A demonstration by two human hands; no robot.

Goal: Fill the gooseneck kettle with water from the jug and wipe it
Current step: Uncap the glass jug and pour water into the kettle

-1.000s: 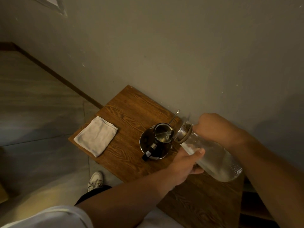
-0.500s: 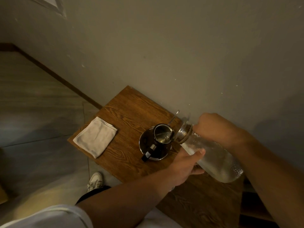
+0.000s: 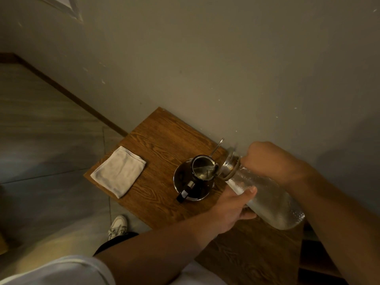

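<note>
A dark steel gooseneck kettle (image 3: 190, 183) stands lidless on the wooden table (image 3: 160, 136), its black handle pointing toward me and its thin spout toward the wall. A clear glass jug (image 3: 273, 204) is tipped over it, its metal-rimmed mouth at the kettle's opening, and water runs into the kettle. My left hand (image 3: 233, 208) grips the jug's body from below. My right hand (image 3: 271, 161) holds it from above, near the neck. A folded white cloth (image 3: 118, 171) lies at the table's left edge, apart from the kettle.
The table stands against a grey wall (image 3: 205, 68). Tiled floor and a wooden skirting board lie to the left. My white shoe (image 3: 118, 226) shows below the table's front edge.
The jug, the kettle and both hands keep nearly the same position. Water continues to run into the kettle.
</note>
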